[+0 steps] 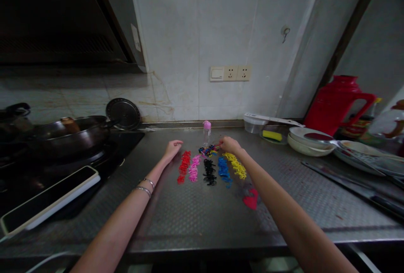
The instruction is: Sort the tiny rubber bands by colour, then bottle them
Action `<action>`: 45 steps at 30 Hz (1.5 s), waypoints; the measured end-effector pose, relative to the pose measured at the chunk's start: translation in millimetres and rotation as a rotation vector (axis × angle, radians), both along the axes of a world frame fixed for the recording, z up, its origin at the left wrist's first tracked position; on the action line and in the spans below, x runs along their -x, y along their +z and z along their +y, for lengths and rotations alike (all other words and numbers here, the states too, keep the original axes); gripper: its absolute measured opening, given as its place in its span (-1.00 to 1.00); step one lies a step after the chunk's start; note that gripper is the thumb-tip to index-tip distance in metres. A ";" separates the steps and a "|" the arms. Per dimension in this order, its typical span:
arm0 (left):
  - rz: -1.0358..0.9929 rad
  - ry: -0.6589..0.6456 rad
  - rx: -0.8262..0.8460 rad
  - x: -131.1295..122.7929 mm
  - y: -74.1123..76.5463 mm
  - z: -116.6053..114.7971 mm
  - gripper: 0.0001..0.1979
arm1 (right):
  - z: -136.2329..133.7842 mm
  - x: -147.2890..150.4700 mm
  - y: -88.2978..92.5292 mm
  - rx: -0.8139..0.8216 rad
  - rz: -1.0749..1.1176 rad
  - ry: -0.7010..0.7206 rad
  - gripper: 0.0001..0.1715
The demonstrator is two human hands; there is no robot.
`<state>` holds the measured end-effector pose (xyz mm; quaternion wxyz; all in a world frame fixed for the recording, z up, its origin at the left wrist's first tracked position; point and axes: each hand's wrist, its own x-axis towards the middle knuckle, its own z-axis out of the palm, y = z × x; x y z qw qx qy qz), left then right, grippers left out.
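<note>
Small elastic bands lie sorted by colour on the metal counter: a red row [184,167], a pink row [194,168], a black row [209,172], a blue row [224,171] and a yellow row [235,165]. Behind the black row is a mixed-colour heap of bands [208,151], below a small clear bottle with a pink top [206,133]. My left hand [172,150] hovers just beyond the red row, fingers drawn together; what they hold, if anything, is too small to see. At the heap's right edge, my right hand [229,143] has its fingertips pinched, their contents unclear.
A red heart-shaped piece [251,199] lies by my right forearm. To the left are a phone-like device [52,199] and a pan [72,136] on the stove. Stacked bowls [311,148], a knife [347,182] and a red thermos [334,104] occupy the right.
</note>
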<state>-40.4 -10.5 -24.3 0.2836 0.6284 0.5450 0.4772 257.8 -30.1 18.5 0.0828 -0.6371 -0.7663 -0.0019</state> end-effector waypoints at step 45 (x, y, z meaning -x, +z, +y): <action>0.044 0.053 -0.047 -0.6 -1.3 0.5 -0.77 | -56.8 -14.6 -2.1 -0.108 0.212 -0.043 -0.70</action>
